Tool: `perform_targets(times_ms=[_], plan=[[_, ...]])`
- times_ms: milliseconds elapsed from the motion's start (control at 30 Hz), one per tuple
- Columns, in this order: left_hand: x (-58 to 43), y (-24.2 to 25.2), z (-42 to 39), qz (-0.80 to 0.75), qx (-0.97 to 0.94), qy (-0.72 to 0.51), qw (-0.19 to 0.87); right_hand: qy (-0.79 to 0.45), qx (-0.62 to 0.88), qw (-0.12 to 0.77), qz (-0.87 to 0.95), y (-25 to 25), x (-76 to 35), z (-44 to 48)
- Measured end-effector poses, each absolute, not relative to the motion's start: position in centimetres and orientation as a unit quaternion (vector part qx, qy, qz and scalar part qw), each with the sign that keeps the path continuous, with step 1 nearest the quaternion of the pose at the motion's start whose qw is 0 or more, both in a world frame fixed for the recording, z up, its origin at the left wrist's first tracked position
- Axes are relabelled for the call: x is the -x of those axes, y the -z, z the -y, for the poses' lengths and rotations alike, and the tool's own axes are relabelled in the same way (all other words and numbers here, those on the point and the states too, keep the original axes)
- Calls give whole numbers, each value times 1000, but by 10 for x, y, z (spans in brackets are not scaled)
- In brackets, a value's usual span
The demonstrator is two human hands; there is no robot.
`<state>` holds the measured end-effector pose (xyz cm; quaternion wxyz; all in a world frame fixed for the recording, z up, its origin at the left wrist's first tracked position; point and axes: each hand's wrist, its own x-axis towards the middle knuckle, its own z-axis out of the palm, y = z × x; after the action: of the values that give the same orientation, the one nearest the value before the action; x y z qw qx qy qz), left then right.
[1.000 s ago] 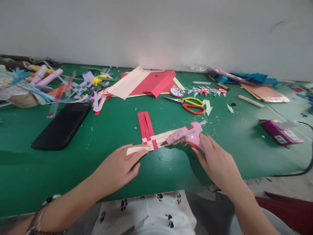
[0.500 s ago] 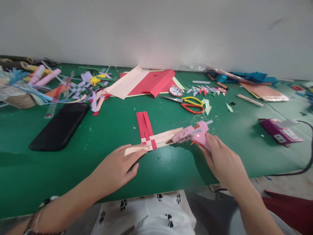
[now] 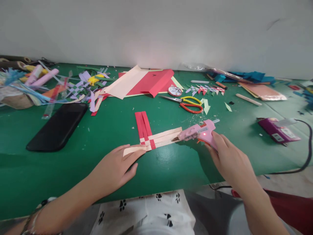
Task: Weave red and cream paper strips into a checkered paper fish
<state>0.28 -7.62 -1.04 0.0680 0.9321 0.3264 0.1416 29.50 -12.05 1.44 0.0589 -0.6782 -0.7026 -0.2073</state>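
Glue gun (image 3: 204,131), pink: on the near side of the scissors (image 3: 180,100), a little to their right; long axis running nearly sideways, nozzle pointing left and slightly toward the person, glue stick jutting from the rear to the right and away. Woven paper piece (image 3: 146,141), red and cream: near side of the scissors and to their left, flat, its red strips pointing away with a slight leftward lean, its cream strips running right and slightly away. Right hand (image 3: 231,158): closed around the gun's handle. Left hand (image 3: 116,164): fingers extended, tips resting on the left side of the weave, thumb apart, a cream strip end lying along the index finger. Change from the earliest frame: nozzle shifted right along the cream strips, from beside the weave to near their right end; left hand kept at its place. Edges and room: green table (image 3: 161,173), surface stretching from the scissors down past the paper to the front edge, which both forearms cross; black phone (image 3: 58,127), well left of the scissors; purple box (image 3: 278,131), well right; red sheet (image 3: 158,83), just beyond them on the far side, bounding reach there.
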Motion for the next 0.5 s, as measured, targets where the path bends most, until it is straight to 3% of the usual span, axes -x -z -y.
perform_targets(times_ms=[500], plan=[[-1,14,77,-326,-930,-150,81,208,708,33,674,-19,-309,124]])
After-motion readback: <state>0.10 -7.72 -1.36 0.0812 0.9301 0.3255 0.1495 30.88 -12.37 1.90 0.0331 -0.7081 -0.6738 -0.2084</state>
